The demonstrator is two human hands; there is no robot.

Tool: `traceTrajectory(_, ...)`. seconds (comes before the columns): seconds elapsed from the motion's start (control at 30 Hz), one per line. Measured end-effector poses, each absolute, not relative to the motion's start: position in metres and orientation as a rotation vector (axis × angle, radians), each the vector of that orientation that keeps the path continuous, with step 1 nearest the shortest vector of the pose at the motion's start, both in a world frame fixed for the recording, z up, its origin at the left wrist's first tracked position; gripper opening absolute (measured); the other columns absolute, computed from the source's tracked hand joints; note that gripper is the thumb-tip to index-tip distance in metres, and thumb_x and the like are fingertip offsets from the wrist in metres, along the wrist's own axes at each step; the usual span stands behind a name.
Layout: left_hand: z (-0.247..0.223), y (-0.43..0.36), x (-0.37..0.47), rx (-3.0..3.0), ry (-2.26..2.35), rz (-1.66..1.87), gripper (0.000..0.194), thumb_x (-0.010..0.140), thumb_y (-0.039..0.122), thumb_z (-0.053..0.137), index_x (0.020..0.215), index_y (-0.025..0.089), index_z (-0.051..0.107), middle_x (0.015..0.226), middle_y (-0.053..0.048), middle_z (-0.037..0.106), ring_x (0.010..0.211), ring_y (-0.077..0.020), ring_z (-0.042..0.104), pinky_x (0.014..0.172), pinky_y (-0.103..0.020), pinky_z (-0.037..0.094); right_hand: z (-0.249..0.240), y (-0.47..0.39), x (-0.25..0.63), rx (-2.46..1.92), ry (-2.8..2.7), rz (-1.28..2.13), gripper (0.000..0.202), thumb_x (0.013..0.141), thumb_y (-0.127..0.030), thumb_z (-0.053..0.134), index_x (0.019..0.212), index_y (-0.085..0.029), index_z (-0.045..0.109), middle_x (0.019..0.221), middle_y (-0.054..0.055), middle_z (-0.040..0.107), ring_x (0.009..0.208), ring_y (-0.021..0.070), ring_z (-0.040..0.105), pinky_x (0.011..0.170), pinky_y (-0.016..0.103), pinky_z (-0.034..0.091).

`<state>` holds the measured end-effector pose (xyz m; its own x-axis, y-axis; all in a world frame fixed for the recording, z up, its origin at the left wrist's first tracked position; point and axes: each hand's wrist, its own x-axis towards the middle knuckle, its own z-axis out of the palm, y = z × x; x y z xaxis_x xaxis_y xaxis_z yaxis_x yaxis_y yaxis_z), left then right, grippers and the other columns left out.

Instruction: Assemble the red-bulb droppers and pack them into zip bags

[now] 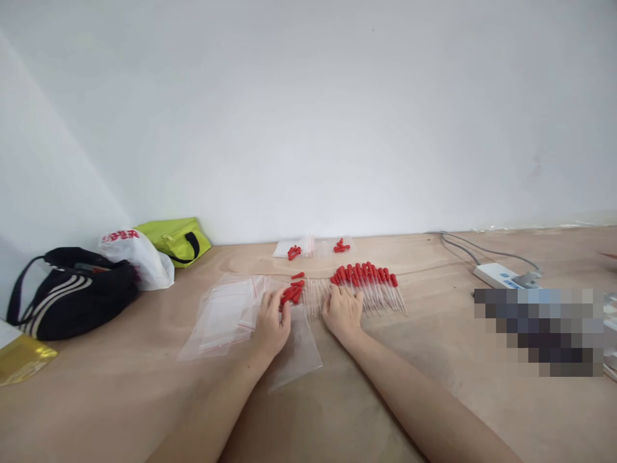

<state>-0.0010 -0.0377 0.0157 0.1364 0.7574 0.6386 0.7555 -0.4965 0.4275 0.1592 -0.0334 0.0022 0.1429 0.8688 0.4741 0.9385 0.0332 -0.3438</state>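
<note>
My left hand (273, 323) is at a small pile of red rubber bulbs (297, 292), its thumb and forefinger apart beside them. Whether its fingertips touch a bulb is hard to make out. My right hand (343, 310) is closed, fingers curled down between a row of bare, clear thin tubes (315, 296) and a spread of droppers with red bulbs (373, 280). What its fingertips hold, if anything, is hidden. A clear plastic bag (301, 347) lies flat between my forearms, and several zip bags (224, 315) overlap to the left of my left hand.
Bags with red bulbs and clear tubes (293, 252) lie at the back near the wall. To the left stand a black bag (87, 302), a white plastic bag (137, 260) and a lime-green bag (168, 236). A power strip (499, 275) with cables sits at right, by a blurred-out patch.
</note>
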Motion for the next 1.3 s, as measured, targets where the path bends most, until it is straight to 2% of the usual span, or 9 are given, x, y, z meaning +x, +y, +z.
traceTrajectory(0.1,0.017,-0.055,0.013,2.387,1.399,1.284,0.023,0.081,0.015,0.037,0.098,0.018,0.052,0.091,-0.007,0.050,0.086,-0.0191,0.053,0.077,-0.033,0.045,0.001,-0.041,0.167,-1.749,-1.701,-0.169,0.027,0.077,-0.012,0.041,0.099,-0.015,0.057,0.084,0.010,0.061,0.079,0.0222,0.052,0.067,0.033,0.025)
traceTrajectory(0.3,0.017,-0.081,0.029,2.356,1.230,1.033,0.010,0.081,0.021,0.047,0.078,0.018,0.056,0.075,-0.002,0.052,0.065,-0.0139,0.052,0.060,-0.026,0.045,-0.006,-0.080,0.205,-1.382,-1.860,0.006,0.026,0.083,-0.010,0.033,0.092,-0.018,0.055,0.085,0.005,0.059,0.074,0.0154,0.053,0.066,0.029,0.031)
traceTrajectory(0.47,0.020,-0.083,0.030,2.401,1.157,0.920,0.009,0.082,0.022,0.049,0.080,0.019,0.057,0.074,-0.001,0.055,0.067,-0.0147,0.053,0.063,-0.027,0.045,-0.005,-0.107,0.231,-1.255,-1.970,0.049,0.020,0.086,-0.016,0.035,0.091,-0.020,0.054,0.083,0.003,0.061,0.074,0.0132,0.055,0.068,0.028,0.032)
traceTrajectory(0.9,0.015,-0.083,0.031,2.450,1.098,0.880,0.016,0.085,0.021,0.044,0.089,0.018,0.059,0.083,-0.004,0.060,0.079,-0.0167,0.056,0.071,-0.028,0.045,0.002,-0.104,0.227,-1.220,-2.118,0.124,0.020,0.085,-0.013,0.039,0.088,-0.021,0.056,0.086,0.001,0.062,0.077,0.0136,0.054,0.072,0.031,0.026)
traceTrajectory(1.1,0.015,-0.083,0.030,2.468,1.044,0.865,0.024,0.089,0.023,0.036,0.088,0.018,0.059,0.078,-0.004,0.057,0.073,-0.0150,0.055,0.068,-0.026,0.045,0.002,-0.101,0.229,-1.185,-2.163,0.183,0.020,0.085,-0.015,0.040,0.085,-0.021,0.059,0.078,0.000,0.062,0.073,0.0127,0.053,0.071,0.030,0.026)
traceTrajectory(1.3,0.016,-0.082,0.027,2.462,0.935,0.906,0.026,0.089,0.025,0.037,0.085,0.016,0.061,0.075,-0.004,0.057,0.069,-0.0139,0.055,0.064,-0.024,0.044,0.002,-0.098,0.231,-1.091,-2.166,0.261,0.021,0.085,-0.016,0.042,0.090,-0.023,0.061,0.079,0.000,0.063,0.072,0.0114,0.054,0.072,0.030,0.026)
